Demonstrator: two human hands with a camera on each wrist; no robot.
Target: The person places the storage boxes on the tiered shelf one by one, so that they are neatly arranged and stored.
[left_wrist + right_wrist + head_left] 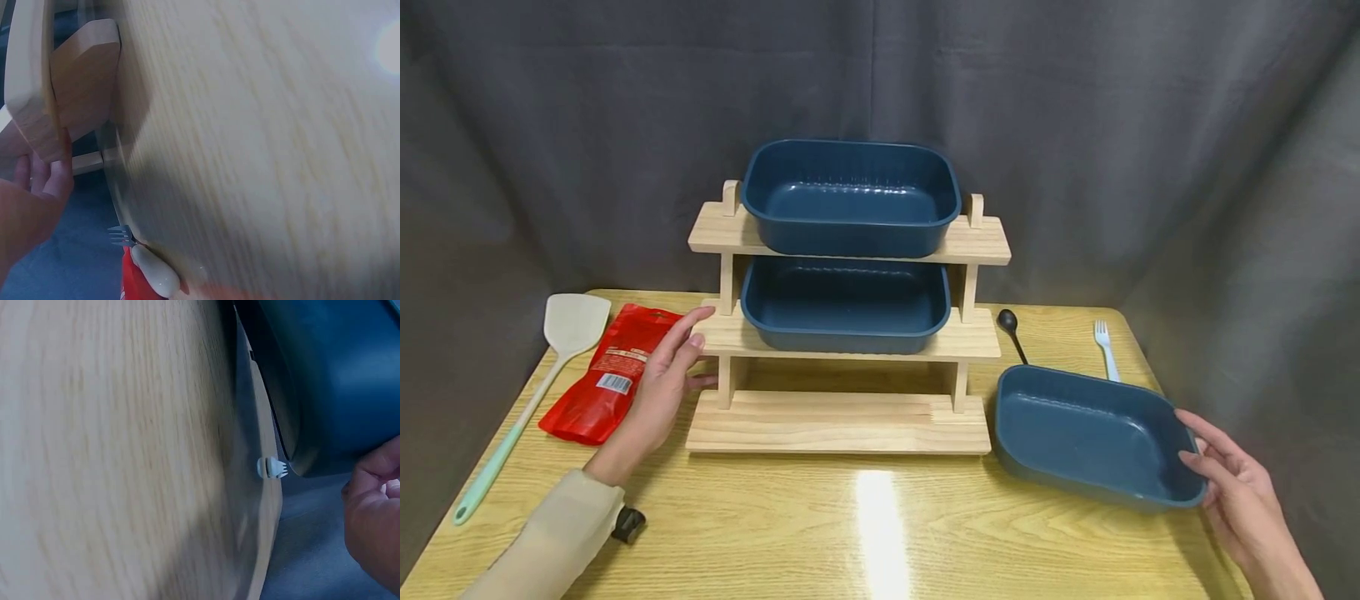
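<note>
A three-tier wooden display rack (838, 425) stands on the table, with one blue plastic bin (850, 242) on its top shelf and another blue bin (846, 342) on the middle shelf. My left hand (655, 387) grips the left end of the middle shelf; in the left wrist view its fingers reach the pale plank (31, 81). At the right, my right hand (1243, 492) pinches the right end of a third blue bin (1075, 433), thumb on the rim. This bin looks slightly raised and tilted, its outer wall (350, 375) showing above the table in the right wrist view.
Left of the rack lie a red packet (617, 375) and a spatula (576, 325) with a mint handle. Behind the held bin are a black spoon (1009, 323) and a pale blue fork (1105, 346). Grey curtains (872, 75) hang behind the wooden table (760, 533).
</note>
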